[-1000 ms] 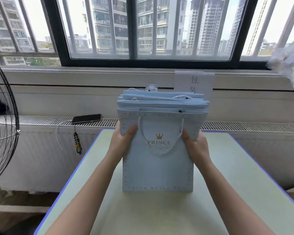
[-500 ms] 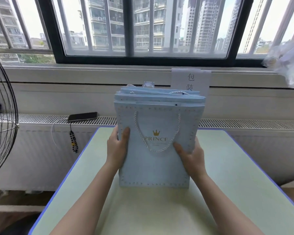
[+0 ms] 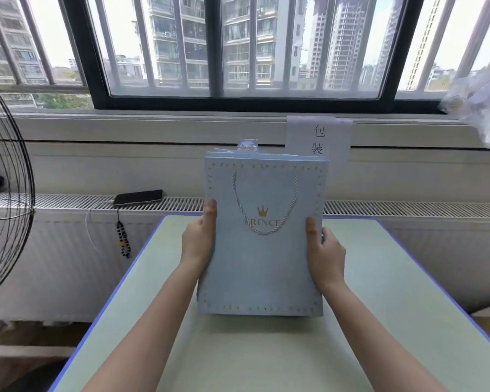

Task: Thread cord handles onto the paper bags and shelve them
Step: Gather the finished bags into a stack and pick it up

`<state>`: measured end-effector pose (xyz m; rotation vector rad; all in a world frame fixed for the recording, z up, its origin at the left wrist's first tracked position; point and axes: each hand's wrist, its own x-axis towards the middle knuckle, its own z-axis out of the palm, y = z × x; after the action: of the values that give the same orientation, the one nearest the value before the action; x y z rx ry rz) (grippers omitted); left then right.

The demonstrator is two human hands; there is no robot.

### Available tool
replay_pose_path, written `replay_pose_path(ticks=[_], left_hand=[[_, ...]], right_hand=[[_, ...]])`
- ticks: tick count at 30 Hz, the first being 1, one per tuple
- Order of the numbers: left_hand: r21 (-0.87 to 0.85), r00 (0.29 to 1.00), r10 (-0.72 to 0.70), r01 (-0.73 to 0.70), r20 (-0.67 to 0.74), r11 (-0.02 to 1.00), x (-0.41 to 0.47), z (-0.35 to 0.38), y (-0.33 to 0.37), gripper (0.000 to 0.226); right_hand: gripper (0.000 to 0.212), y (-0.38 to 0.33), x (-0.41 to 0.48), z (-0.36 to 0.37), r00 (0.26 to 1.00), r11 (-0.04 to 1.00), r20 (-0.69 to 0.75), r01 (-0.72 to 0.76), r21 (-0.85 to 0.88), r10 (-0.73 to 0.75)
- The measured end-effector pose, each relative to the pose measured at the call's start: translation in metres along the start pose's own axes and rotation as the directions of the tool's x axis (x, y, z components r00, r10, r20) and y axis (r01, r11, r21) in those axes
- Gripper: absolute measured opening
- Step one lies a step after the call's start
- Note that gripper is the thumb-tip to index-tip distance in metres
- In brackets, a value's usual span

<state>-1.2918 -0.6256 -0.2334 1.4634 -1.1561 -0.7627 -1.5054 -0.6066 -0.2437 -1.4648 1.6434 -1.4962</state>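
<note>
Where the fan stands at far left and a phone lies on the radiator grille, your left hand clamps the left edge of the paper bags, thumb on the front face. The stack stands upright at mid-desk, its long axis vertical and its mouth up. The printed face is toward you and the cord handle hangs in a loop. Your right hand grips the right edge likewise.

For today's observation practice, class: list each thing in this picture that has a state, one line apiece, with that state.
bags: stacked, upright on the table
cord handle: threaded through the front bag, hanging down its face
left hand: grips the stack's left edge
right hand: grips the stack's right edge
phone: lying flat, screen dark
</note>
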Motion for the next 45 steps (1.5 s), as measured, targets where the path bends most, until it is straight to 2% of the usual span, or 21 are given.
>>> replay_pose_path(ticks=[2,4,6,9,12,14,18,22,26,29,36,42,45], left_hand=[[-0.071,0.995,0.083,-0.079,0.052,0.994,-0.001,0.000,-0.001,0.043],[-0.139,0.987,0.134,-0.121,0.089,0.983,-0.004,0.001,-0.009,0.064],[-0.149,0.990,0.125,-0.115,0.060,0.982,-0.007,0.002,-0.021,0.085],[-0.136,0.993,0.116,-0.110,0.033,0.985,-0.010,0.005,-0.029,0.092],[-0.151,0.993,0.119,-0.114,0.027,0.982,-0.006,0.007,-0.031,0.092],[-0.178,0.990,0.133,-0.123,0.046,0.976,-0.004,0.007,-0.032,0.096],[-0.244,0.970,0.225,-0.198,0.091,0.949,0.001,0.008,-0.035,0.085],[-0.266,0.955,0.268,-0.227,0.127,0.937,0.004,0.008,-0.046,0.084],[-0.261,0.962,0.254,-0.221,0.100,0.940,0.000,0.007,-0.051,0.085],[-0.221,0.980,0.180,-0.157,0.090,0.963,0.004,0.007,-0.042,0.086],[-0.170,0.974,0.009,0.030,0.225,0.985,0.044,-0.002,0.025,0.084],[-0.188,0.936,-0.128,0.197,0.329,0.962,0.039,-0.008,0.083,0.078],[-0.140,0.916,-0.190,0.252,0.352,0.958,0.035,-0.014,0.095,0.077]], right_hand=[[0.038,0.000,0.000,0.002,0.999,1.000,-0.031,0.019,0.024,-0.018],[0.034,0.001,0.000,0.003,0.998,0.997,-0.039,0.051,0.051,-0.049],[0.029,0.007,-0.002,0.005,0.998,0.994,0.022,0.060,0.088,-0.062],[0.067,0.020,-0.003,0.009,0.995,0.989,0.097,0.004,0.149,-0.018],[0.081,0.025,-0.003,0.010,0.991,0.984,0.125,0.028,0.176,-0.051],[0.080,0.026,-0.002,0.010,0.986,0.979,0.140,0.065,0.195,-0.093],[0.061,0.033,0.006,0.015,0.970,0.953,0.175,0.117,0.279,-0.170],[0.068,0.045,0.012,0.016,0.962,0.928,0.209,0.094,0.359,-0.178],[0.081,0.050,0.014,0.014,0.962,0.920,0.265,-0.047,0.388,-0.063],[0.083,0.038,0.023,0.013,0.963,0.939,0.268,-0.109,0.328,0.018],[0.081,-0.026,0.048,-0.002,0.958,0.939,0.210,-0.242,0.243,0.193],[0.075,-0.078,0.054,-0.031,0.902,0.890,0.246,-0.406,0.206,0.354],[0.076,-0.089,0.048,-0.037,0.875,0.875,0.253,-0.458,0.155,0.413]])
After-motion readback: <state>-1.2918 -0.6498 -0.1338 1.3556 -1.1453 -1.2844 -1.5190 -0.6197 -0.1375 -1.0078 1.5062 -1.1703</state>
